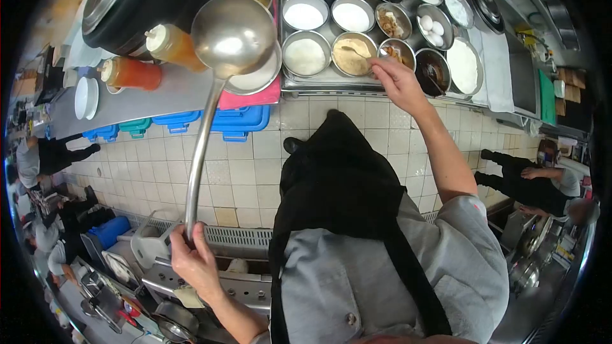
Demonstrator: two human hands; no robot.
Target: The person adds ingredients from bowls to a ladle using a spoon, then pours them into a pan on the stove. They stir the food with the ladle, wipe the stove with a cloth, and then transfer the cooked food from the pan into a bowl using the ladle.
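Observation:
A large metal ladle is in my left hand, whose fingers wrap around the end of its long handle. The ladle's round head is raised near the counter, in front of the squeeze bottles and a white-filled bowl. My right hand pinches the handle of a small spoon. That spoon's tip rests in tan powder inside a round metal container. Beside it stand a container of white granules and one of brown pieces, partly hidden by my fingers.
Several more containers hold white powder, eggs and dark sauce. Left are orange and red squeeze bottles and a big black pot. Blue lidded bins sit below. Other people stand at both sides.

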